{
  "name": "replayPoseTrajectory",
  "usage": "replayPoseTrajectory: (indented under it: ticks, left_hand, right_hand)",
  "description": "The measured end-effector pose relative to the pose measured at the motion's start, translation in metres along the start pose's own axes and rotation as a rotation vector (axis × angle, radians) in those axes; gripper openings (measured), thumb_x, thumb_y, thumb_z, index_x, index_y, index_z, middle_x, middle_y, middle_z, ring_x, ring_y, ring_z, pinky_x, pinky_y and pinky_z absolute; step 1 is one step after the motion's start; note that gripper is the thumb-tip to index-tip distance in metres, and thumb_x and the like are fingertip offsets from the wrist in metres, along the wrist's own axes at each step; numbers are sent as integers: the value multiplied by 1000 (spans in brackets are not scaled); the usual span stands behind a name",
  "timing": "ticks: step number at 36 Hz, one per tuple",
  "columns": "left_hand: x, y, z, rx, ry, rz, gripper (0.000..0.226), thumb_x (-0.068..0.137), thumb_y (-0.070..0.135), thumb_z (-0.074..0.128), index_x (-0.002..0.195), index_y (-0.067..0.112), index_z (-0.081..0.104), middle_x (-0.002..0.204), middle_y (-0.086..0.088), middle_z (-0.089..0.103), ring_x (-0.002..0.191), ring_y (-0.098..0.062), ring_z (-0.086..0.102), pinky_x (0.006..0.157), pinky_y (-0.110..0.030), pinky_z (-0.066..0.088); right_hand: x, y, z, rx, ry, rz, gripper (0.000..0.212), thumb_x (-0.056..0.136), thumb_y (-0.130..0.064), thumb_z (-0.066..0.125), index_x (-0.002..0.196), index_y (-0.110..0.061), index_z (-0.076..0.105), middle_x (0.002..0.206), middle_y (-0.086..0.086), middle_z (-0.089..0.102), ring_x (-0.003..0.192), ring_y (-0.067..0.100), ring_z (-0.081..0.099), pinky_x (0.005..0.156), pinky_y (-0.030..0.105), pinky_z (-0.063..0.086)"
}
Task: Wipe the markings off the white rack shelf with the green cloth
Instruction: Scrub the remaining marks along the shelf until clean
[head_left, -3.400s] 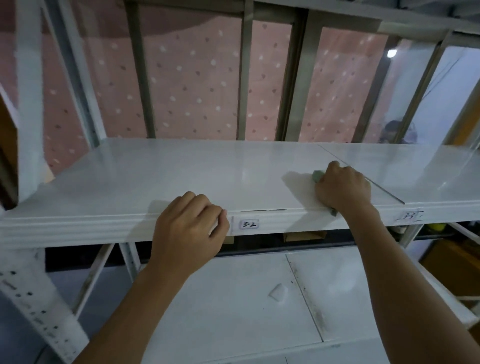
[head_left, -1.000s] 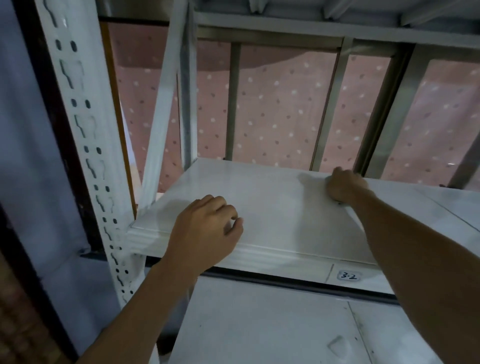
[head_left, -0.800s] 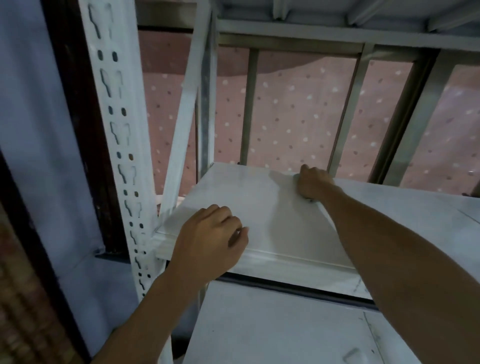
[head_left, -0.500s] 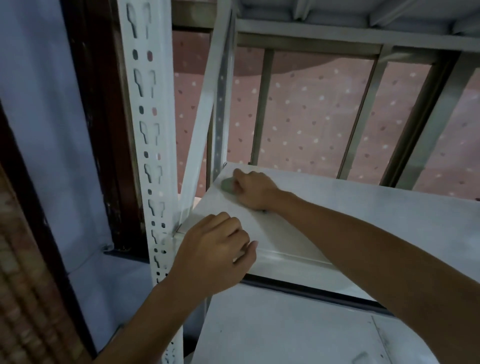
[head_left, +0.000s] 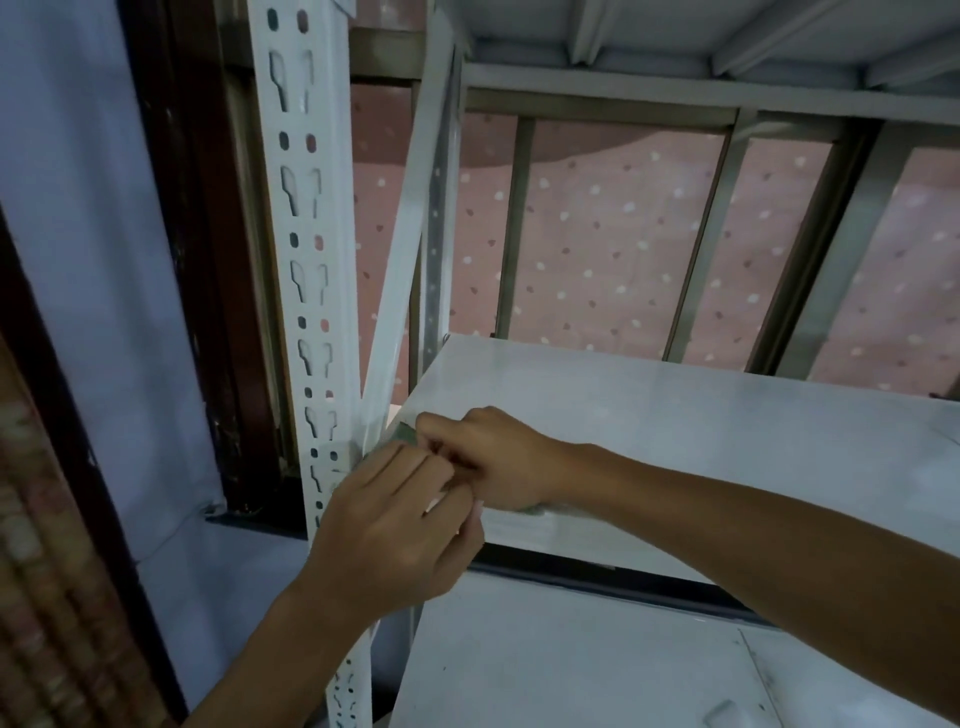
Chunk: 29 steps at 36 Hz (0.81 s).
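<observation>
I see the right hand (head_left: 496, 457) at centre frame, curled into a fist and pressed down on the green cloth (head_left: 402, 434), which sits at the front left corner of the white rack shelf (head_left: 675, 415); only a sliver of the cloth peeks out past the knuckles and another under the heel of the palm. The left hand (head_left: 395, 530) sits just below and left of it, fingers bent over the shelf's front lip and touching the right hand; I cannot tell whether it grips the edge or merely rests there. The perforated upright post (head_left: 306, 291) runs up the left-centre of the frame, close beside both hands, with a diagonal brace (head_left: 410, 218) leaning behind it. A pink spotted curtain (head_left: 613, 249) fills the upper right, and a lower shelf (head_left: 571, 665) lies along the bottom.
</observation>
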<state>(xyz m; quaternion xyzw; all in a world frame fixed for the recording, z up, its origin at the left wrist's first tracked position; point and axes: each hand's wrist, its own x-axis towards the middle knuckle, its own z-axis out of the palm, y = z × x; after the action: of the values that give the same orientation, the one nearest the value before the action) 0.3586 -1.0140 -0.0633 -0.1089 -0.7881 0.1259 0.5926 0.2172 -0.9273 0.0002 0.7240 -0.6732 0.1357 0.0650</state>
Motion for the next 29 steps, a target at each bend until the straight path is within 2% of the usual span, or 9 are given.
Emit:
replayPoseTrajectory:
  ticks: [5,9,12,14,17,19,22,25,29]
  left_hand:
    - [-12,-2,-2,-17,-83,-128,13,89,10,65,86,2,75,91,-13,72,80,-29,69,81,-37,58]
    - [-24,7,3,-61,-154,-154,23,88,11,68,108,2,73,108,-14,74,100,-29,69,100,-34,52]
    - [-28,13,8,-60,-166,-172,32,89,11,69,119,1,65,111,-17,74,103,-31,71,103,-34,50]
    - [-25,14,8,-42,-150,-147,25,92,11,66,114,-1,69,105,-16,74,96,-31,71,98,-35,51]
    - [-22,9,6,-9,-138,-19,11,93,10,69,92,3,78,93,-11,75,83,-27,69,86,-35,53]
    - [-20,6,3,26,-135,50,14,93,12,73,81,7,77,86,-8,73,76,-27,68,78,-38,54]
    - [-14,7,1,-19,-96,5,22,92,10,72,70,6,72,76,-9,68,68,-29,63,68,-42,54]
    - [0,11,3,-60,-61,-92,22,93,10,69,72,4,72,79,-10,70,71,-30,65,68,-42,55]
    - [23,22,17,-59,-72,-153,20,96,11,64,81,4,75,86,-9,72,77,-29,68,74,-39,54]
  right_hand:
    - [-23,-6,-1,-77,64,-69,14,92,-12,56,104,-5,53,65,4,56,49,20,43,50,35,42]
    - [-40,-7,-7,-76,79,-53,13,96,-18,56,101,-7,51,61,-4,49,48,17,40,50,29,36]
    - [-50,-7,-10,-51,92,-11,15,97,-22,56,100,-7,54,63,-13,46,50,12,40,54,25,33]
    - [-57,-6,-11,-51,109,7,16,98,-24,57,98,-8,55,62,-15,46,49,11,40,53,24,31]
    - [-70,-4,-13,-71,116,7,17,97,-25,58,97,-8,56,59,-16,42,47,11,38,51,24,31]
    - [-79,0,-16,-82,102,3,17,97,-26,58,97,-10,55,58,-17,41,48,11,35,52,24,30]
    - [-92,11,-24,-35,57,28,15,99,-28,56,95,-14,53,55,-18,45,46,9,39,53,19,32]
    - [-104,27,-33,51,53,55,15,99,-25,58,89,-17,51,49,-15,43,44,7,44,51,10,29]
    - [-121,53,-44,76,67,155,17,99,-28,57,87,-23,46,47,-12,46,46,7,47,51,11,29]
